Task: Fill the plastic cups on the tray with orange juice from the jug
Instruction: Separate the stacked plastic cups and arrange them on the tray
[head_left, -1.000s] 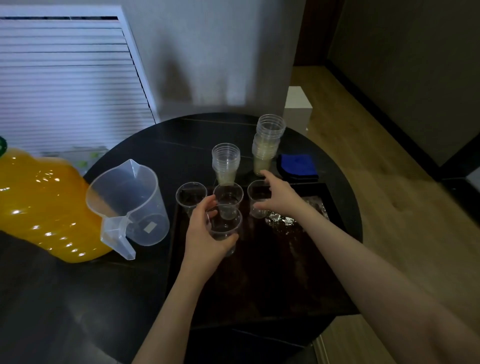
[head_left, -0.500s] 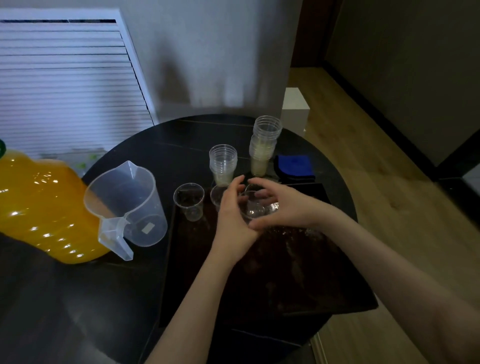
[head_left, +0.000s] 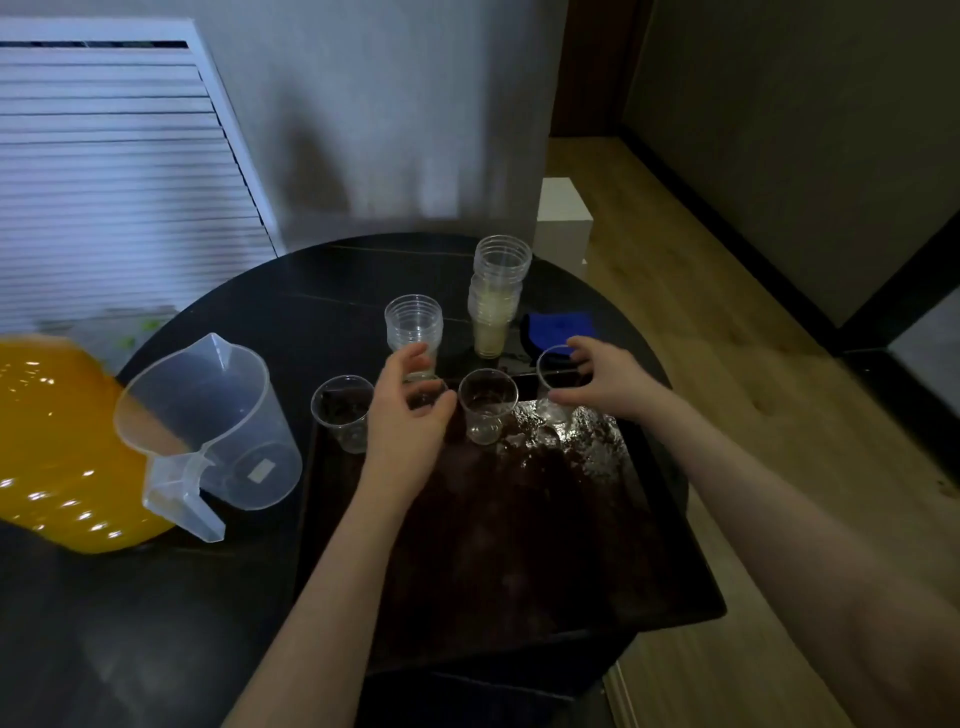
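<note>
Table (head_left: 218, 613): round, dark, glossy; carries the tray and everything else listed here
Tray (head_left: 519, 561): dark, rectangular, lies on the right half of the table; near right corner overhangs the table edge; shiny wet-looking patch at the far right part
Orange juice bottle (head_left: 57, 447): large, full of orange liquid, well left of the tray at the frame's left edge, partly behind the jug
Jug (head_left: 208, 431): clear plastic, looks empty, upright, just left of the tray; handle points toward the camera, spout away
Tall cup stack (head_left: 497, 293): just beyond the tray's far edge, right of centre; yellowish residue in the lower cups
Short cup stack (head_left: 414, 325): beyond the tray's far edge, left of the tall stack, partly behind the left fingertips
Blue cloth (head_left: 556, 330): folded, beyond the tray's far right corner, beside the tall stack
Left hand (head_left: 408, 415): over the tray's far edge, fingers curled around a clear cup that is mostly hidden; only a bit of rim shows at the thumb; firm grasp or loose cupping cannot be told
Right hand (head_left: 605, 379): at the tray's far right corner, fingers and thumb closed on the right cup
Right cup (head_left: 555, 384): clear, empty, at the tray's far right corner; standing or lifted cannot be told
Middle cup (head_left: 487, 405): clear, empty, upright on the tray's far edge, between the two hands, untouched
Left cup (head_left: 344, 413): clear, empty, upright at the tray's far left corner, just left of the left hand
</note>
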